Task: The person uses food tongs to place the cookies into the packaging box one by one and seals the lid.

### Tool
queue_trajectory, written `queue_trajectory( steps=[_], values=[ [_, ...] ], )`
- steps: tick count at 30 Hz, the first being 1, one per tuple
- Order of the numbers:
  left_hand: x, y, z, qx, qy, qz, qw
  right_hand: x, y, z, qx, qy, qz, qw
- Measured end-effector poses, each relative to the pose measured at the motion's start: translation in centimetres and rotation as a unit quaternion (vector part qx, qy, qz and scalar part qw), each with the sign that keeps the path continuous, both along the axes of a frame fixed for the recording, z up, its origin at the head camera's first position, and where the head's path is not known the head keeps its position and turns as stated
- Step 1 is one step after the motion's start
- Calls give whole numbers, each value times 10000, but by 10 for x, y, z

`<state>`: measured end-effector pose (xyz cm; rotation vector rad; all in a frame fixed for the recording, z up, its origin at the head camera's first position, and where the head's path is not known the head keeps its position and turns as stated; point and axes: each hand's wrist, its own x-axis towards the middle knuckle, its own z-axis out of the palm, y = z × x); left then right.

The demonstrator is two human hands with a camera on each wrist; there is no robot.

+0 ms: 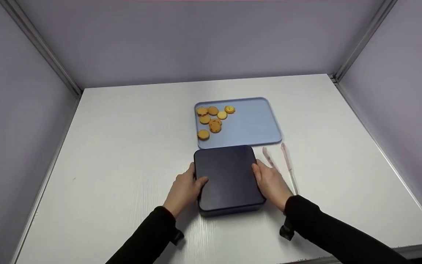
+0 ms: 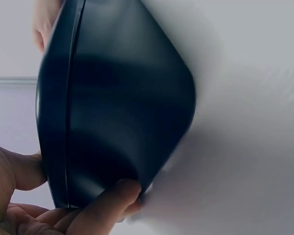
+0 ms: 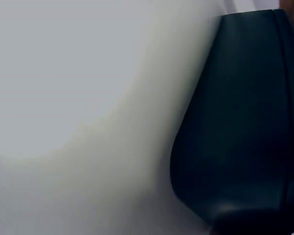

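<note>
A dark navy rectangular box (image 1: 229,178) with a closed lid is held between both hands at the front middle of the table. My left hand (image 1: 185,190) grips its left side, thumb over the lid's edge. In the left wrist view, a seam runs between lid and body, and the fingers (image 2: 105,208) lie along the box's side. On the opposite side, my right hand (image 1: 272,183) grips the box with its thumb at the lid's edge. The right wrist view shows mostly the box's dark side wall (image 3: 235,122). Whether the base touches the table is unclear.
Just beyond the box lies a light blue tray (image 1: 251,123) with several cookies (image 1: 215,127) grouped at its left. Pink-tipped tongs (image 1: 287,157) lie right of the box, partly behind the right hand. Grey panels enclose the white table (image 1: 123,146) at the back and sides.
</note>
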<state>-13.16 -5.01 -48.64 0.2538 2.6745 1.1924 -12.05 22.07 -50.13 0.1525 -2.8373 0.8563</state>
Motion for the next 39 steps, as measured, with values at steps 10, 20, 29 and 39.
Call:
queue_trajectory(
  steps=[10,20,29,39],
  values=[
    [3,2,-2,125,69,-27,9999,2,6,-2,-146,147,51,9998],
    [0,-2,-2,189,-93,55,9998,-7,6,9,-500,-666,85,9965],
    [-11,-13,5,165,-317,224,9991,-17,15,24,-880,-1461,41,9853],
    [-33,-49,26,-1076,495,562,9914,-38,36,40,106,-411,504,9978]
  ],
)
